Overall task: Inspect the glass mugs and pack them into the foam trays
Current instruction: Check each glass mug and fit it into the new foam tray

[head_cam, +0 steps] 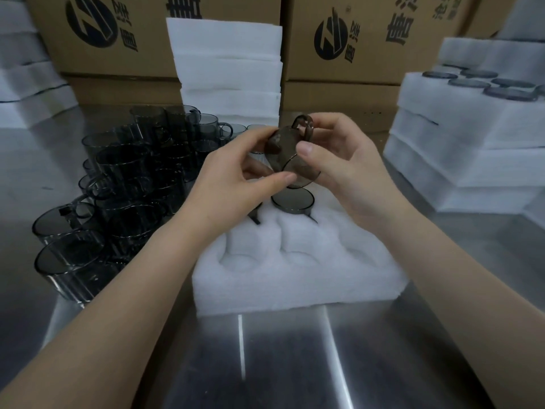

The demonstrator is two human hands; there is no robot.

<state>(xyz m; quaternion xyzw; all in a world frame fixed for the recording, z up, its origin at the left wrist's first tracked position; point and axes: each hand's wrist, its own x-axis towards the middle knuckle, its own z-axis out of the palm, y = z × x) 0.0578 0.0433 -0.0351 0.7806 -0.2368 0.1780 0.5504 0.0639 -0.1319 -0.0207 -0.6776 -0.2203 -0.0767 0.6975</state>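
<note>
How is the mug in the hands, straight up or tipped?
Tipped. The mug lies sideways between the left hand and right hand, its handle pointing up.

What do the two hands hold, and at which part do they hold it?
One dark glass mug, above the foam tray. The left hand and the right hand pinch its body from opposite sides; its handle points up.

From my feed, a brushed-steel tabletop runs out from 6 o'clock, with pale streaks of reflected light across it. At its far edge, a brown cardboard box with a round black logo stands at 11 o'clock. A second box with the same logo stands at 1 o'clock.
</note>
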